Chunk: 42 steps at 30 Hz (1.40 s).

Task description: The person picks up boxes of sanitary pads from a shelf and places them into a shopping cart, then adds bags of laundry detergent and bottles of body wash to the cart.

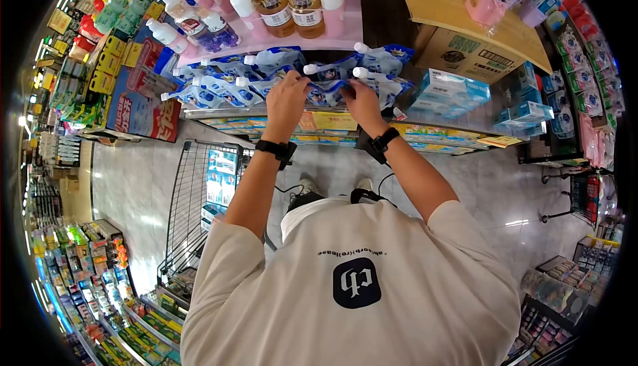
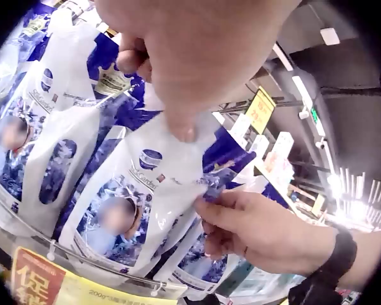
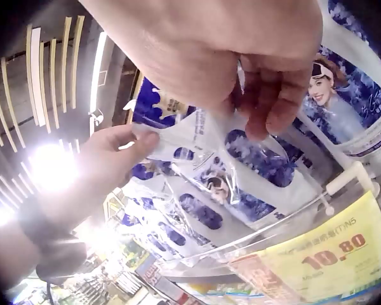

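Observation:
Both hands are at the front row of blue and white spouted refill pouches on a shelf. My left hand (image 1: 286,105) pinches the top edge of one refill pouch (image 1: 327,88), its thumb against the white front. On the pouch's other side, my right hand (image 1: 365,108) pinches the edge between thumb and fingers. In the left wrist view the pouch (image 2: 149,175) stands tilted among its neighbours, with a flower print and a person's picture. The right wrist view shows the left hand (image 3: 108,159) at the white film; the right hand's fingers partly hide the pouch.
Pump bottles (image 1: 306,10) stand on a pink-topped stand behind the pouches. A yellow price tag (image 3: 330,254) hangs on the shelf's front rail. Blue boxes (image 1: 452,90) sit to the right. A wire shopping cart (image 1: 193,193) holding packs stands at the left.

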### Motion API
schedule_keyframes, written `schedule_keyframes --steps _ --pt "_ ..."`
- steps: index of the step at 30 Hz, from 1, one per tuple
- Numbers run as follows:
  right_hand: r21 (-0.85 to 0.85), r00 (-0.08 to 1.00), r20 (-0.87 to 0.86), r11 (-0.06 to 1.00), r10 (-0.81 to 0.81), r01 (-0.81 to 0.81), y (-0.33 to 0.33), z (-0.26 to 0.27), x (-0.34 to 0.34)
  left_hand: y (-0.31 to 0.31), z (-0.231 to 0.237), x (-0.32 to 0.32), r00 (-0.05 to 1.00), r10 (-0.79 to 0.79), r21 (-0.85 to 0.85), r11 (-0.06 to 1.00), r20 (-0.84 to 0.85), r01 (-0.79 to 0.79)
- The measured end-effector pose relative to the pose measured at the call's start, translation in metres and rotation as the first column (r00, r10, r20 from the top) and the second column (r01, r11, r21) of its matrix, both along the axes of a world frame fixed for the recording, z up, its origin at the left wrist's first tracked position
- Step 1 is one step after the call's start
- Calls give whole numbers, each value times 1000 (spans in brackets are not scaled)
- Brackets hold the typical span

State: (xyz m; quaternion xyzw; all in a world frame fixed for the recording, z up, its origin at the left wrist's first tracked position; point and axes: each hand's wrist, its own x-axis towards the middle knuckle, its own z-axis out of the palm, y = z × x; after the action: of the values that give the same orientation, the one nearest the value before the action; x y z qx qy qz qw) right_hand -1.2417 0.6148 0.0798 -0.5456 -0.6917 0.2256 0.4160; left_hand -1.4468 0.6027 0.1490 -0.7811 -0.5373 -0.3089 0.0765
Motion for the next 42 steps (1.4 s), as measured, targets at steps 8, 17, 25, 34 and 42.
schedule_keyframes --steps 8,17,25,34,42 --pt "115 994 14 988 104 -105 -22 7 -5 -16 11 -29 963 -230 -29 971 138 236" --pt "242 926 -270 950 263 -200 -40 113 -23 -18 140 -28 875 -199 62 980 441 191" --pt "-93 850 -500 966 165 -242 -40 84 -29 -26 88 -33 323 -31 -61 961 946 271" --pt "-238 590 -765 738 258 -632 -72 85 -96 -162 33 -36 241 354 -401 896 904 191" --pt "-269 458 -726 401 513 -876 -141 89 -234 -272 9 -140 -7 269 -269 963 963 28"
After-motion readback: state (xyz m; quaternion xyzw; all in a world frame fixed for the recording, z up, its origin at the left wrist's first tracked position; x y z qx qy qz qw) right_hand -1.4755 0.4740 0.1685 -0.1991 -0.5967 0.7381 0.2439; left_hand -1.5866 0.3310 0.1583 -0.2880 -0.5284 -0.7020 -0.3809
